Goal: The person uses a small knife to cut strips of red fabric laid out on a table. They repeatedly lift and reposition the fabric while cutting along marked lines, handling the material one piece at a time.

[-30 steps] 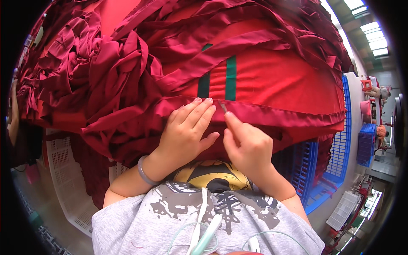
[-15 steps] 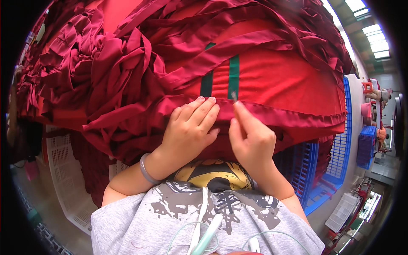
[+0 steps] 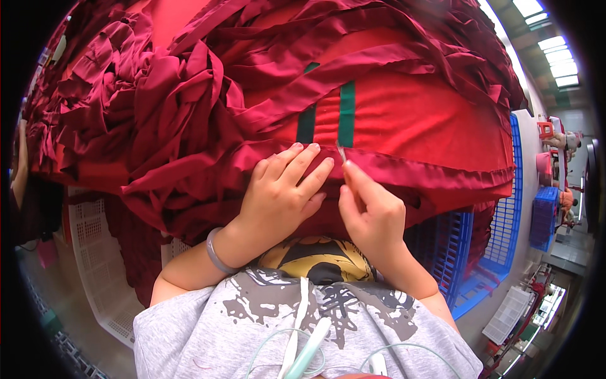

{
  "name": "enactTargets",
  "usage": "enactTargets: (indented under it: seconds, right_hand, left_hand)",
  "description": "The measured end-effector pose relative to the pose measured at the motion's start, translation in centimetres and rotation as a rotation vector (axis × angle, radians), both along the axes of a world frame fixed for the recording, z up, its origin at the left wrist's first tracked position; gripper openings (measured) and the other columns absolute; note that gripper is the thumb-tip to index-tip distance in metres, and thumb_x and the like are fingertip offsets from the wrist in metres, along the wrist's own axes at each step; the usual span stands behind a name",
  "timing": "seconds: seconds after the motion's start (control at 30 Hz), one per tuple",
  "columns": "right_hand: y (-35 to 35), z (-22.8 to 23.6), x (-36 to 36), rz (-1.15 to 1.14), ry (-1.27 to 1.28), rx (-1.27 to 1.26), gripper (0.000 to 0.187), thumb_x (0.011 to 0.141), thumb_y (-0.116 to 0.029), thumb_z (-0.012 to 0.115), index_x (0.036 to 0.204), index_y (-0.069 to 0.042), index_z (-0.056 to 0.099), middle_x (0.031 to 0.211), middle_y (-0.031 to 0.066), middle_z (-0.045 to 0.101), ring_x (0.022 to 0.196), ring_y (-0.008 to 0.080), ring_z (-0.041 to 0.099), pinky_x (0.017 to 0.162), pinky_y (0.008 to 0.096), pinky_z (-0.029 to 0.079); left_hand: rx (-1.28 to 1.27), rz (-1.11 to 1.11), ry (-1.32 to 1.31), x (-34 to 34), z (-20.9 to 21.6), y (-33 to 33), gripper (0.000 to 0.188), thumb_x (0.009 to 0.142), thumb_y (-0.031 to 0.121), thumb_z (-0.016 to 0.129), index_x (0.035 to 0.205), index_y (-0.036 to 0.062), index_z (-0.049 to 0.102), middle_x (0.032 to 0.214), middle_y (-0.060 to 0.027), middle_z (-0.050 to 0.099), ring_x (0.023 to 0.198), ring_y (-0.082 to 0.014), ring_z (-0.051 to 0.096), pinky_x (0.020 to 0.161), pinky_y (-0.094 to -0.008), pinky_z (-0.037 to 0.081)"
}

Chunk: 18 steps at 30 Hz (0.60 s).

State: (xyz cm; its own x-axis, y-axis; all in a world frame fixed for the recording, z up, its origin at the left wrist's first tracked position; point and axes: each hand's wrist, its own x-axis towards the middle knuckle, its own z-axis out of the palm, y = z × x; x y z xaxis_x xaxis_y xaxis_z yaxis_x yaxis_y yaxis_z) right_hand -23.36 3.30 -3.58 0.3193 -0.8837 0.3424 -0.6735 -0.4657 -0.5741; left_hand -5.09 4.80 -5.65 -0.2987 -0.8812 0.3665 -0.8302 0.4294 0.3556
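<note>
My left hand [image 3: 281, 186], with a grey band around its wrist, lies flat on a dark red fabric strip [image 3: 435, 165] along the near edge of the table. Its fingers are stretched out and press the cloth. Just to the right, my right hand [image 3: 375, 211] is closed in a pinch around a small, thin, pale metallic-looking tool [image 3: 341, 152]; its exact kind is hard to make out. The tool's tip is at the strip's upper edge, close to the end of a green stripe [image 3: 346, 120] on the bright red cloth [image 3: 404, 120] beneath.
Heaped dark red strips [image 3: 158, 107] cover the left and far parts of the surface. A white perforated basket [image 3: 95, 252] stands below at the left, and a blue basket [image 3: 451, 252] at the right. At the far left edge shows another person's arm [image 3: 22, 161].
My right hand has drawn slightly nearer and to the left with the tool, off the green stripe. The left index finger has shifted a little to the right.
</note>
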Motion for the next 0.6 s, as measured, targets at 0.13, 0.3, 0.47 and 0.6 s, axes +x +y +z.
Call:
enactTargets:
  seconds: [0.13, 0.3, 0.47, 0.6]
  right_hand:
    - [0.4, 1.0, 0.2, 0.031, 0.282, -0.013, 0.033, 0.081, -0.010, 0.067, 0.113, -0.003, 0.068, 0.067, 0.0071, 0.061, 0.054, 0.0213, 0.061, 0.050, 0.0346, 0.048]
    - [-1.9, 0.0, 0.5, -0.077, -0.023, -0.173, 0.035, 0.087, -0.008, 0.063, 0.120, 0.003, 0.062, 0.074, 0.0117, 0.066, 0.059, 0.0256, 0.064, 0.053, 0.0367, 0.050]
    - [-1.0, 1.9, 0.0, 0.021, 0.186, 0.029, 0.033, 0.082, -0.009, 0.066, 0.114, -0.001, 0.066, 0.070, 0.0090, 0.063, 0.059, 0.0244, 0.063, 0.054, 0.0363, 0.049]
    - [0.4, 1.4, -0.2, 0.053, 0.285, -0.012, 0.032, 0.080, -0.011, 0.067, 0.111, -0.003, 0.069, 0.064, 0.0062, 0.060, 0.053, 0.0214, 0.060, 0.049, 0.0338, 0.047]
  left_hand:
    - [-0.030, 0.014, -0.024, -0.1, -0.4, 0.0, 0.048, 0.077, 0.025, 0.073, 0.124, 0.0171, 0.064, 0.134, -0.0061, 0.056, 0.122, -0.0257, 0.052, 0.096, -0.0411, 0.042]
    - [-0.009, -0.014, -0.017, 0.0, 0.0, 0.0, 0.049, 0.076, 0.025, 0.074, 0.124, 0.0179, 0.064, 0.134, -0.0061, 0.055, 0.122, -0.0257, 0.052, 0.096, -0.0407, 0.041]
    - [-0.008, -0.001, -0.009, 0.3, -0.1, 0.1, 0.045, 0.076, 0.026, 0.072, 0.120, 0.0179, 0.067, 0.134, -0.0067, 0.057, 0.121, -0.0242, 0.052, 0.095, -0.0384, 0.041]
    - [-0.005, 0.001, 0.006, 0.0, -0.2, 0.1, 0.048, 0.077, 0.026, 0.074, 0.124, 0.0182, 0.065, 0.135, -0.0062, 0.054, 0.122, -0.0254, 0.051, 0.096, -0.0405, 0.041]
